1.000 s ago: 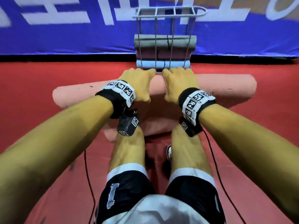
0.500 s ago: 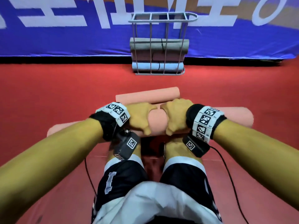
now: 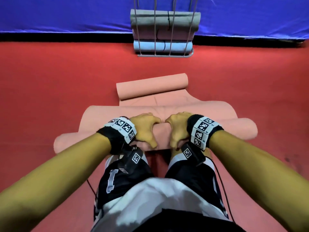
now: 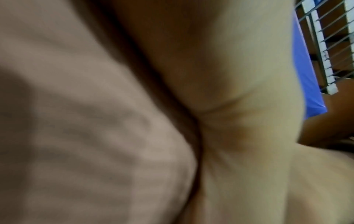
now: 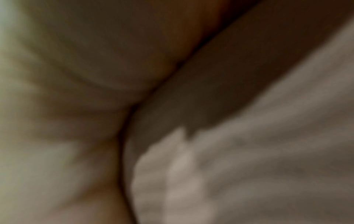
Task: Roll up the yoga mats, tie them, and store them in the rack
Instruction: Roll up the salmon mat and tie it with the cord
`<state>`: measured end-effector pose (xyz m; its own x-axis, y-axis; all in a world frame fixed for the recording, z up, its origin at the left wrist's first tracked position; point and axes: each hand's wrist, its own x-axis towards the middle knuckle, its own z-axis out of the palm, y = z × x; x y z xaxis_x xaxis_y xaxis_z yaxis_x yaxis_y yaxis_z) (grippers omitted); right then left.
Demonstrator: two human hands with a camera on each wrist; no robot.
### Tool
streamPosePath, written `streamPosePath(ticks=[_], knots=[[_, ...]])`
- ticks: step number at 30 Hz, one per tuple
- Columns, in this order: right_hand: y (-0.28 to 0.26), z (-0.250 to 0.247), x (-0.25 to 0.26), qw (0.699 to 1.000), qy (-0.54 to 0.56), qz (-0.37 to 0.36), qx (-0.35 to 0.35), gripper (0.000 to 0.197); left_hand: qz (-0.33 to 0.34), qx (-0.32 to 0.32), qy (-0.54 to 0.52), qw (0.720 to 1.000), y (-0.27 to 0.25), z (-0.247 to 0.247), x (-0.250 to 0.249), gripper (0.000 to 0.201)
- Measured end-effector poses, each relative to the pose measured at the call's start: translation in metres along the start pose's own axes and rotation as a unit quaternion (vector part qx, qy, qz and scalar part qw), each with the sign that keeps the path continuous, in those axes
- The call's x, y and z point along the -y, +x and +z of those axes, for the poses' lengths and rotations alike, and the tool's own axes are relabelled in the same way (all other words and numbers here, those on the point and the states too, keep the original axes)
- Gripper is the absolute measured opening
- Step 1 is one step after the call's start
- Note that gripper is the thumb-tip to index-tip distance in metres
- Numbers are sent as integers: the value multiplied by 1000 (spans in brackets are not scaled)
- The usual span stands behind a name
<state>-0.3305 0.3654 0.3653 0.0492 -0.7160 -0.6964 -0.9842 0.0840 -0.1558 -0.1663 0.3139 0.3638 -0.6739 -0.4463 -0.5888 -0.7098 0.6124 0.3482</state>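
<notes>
A pink yoga mat (image 3: 209,111) lies on the red floor in front of my knees. Its near end is rolled into a thick roll (image 3: 237,129), and its far end curls into a smaller roll (image 3: 152,86), with a flat stretch between them. My left hand (image 3: 147,131) and right hand (image 3: 175,131) sit side by side at the middle of the near roll, fingers curled over it. Both wrist views are blurred close-ups of palm against mat (image 4: 76,121) (image 5: 268,151). Beyond stands the wire rack (image 3: 164,55), which holds a grey roll (image 3: 145,19), a mauve roll (image 3: 180,34) and a light blue roll (image 3: 145,46).
A blue banner (image 3: 66,14) runs along the back wall behind the rack. My legs in dark shorts (image 3: 123,178) are just behind the near roll. Thin cables (image 3: 224,190) trail from the wrist cameras. Red floor (image 3: 50,81) stretches to both sides.
My hands have drawn back from near the rack toward my knees, still on the roll. A flat stretch of mat and a curled far end now show beyond them.
</notes>
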Motion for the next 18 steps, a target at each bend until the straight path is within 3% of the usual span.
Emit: streamPosePath(ticks=[3,6,10,13,17,18], knots=[[3,-3,-3,999,48,7,18,66,-16,-80,121,989,-6,12,0,96],[10,-4,-7,995,93,-5,41,59,-42,-110,198,973,-9,35,-12,121],[13,0,-12,990,139,-3,17,67,-27,-103,194,975,1,32,-10,107],[8,4,-15,985,143,-25,-97,76,-18,-54,128,990,9,13,3,98],[-6,24,-10,988,-69,7,-136,112,-26,40,-30,998,28,-12,10,67],[-6,28,-7,983,-104,23,-147,111,-23,64,-61,996,34,-15,10,67]])
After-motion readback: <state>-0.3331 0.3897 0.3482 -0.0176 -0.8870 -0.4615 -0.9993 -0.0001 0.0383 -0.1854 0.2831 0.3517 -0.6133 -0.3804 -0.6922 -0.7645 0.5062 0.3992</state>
